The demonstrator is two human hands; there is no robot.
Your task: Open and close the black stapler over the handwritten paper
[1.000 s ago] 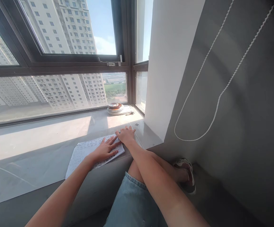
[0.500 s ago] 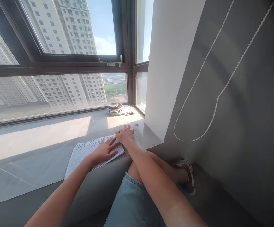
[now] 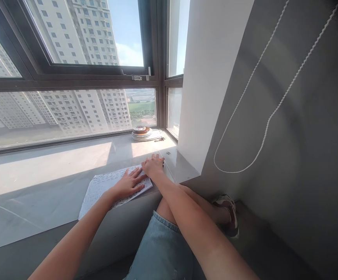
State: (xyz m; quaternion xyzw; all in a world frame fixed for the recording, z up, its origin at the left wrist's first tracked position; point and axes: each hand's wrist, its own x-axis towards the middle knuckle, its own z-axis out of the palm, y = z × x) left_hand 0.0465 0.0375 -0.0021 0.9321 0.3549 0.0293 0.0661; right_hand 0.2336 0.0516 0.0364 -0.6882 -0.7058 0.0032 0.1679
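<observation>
My left hand (image 3: 129, 183) lies flat with fingers spread on a stack of printed paper sheets (image 3: 99, 190), pressing it against the sill. At the sheets' far right corner, my right hand (image 3: 153, 165) is closed over a small orange and black stapler-like tool (image 3: 161, 159). Only a bit of that tool shows past the fingers; the rest is hidden under the hand. Two short silver strips (image 3: 168, 153), too small to identify, lie on the sill just beyond it.
The pale stone sill (image 3: 55, 182) runs along the window. A pile of round plates or lids (image 3: 142, 133) stands in the corner, with a small dark item (image 3: 159, 139) beside it. A beaded blind chain (image 3: 239, 172) hangs at right. My bent leg (image 3: 163, 241) is below the sill.
The view has shifted very slightly. Both hands keep their places on the paper and the tool, with no clear movement.
</observation>
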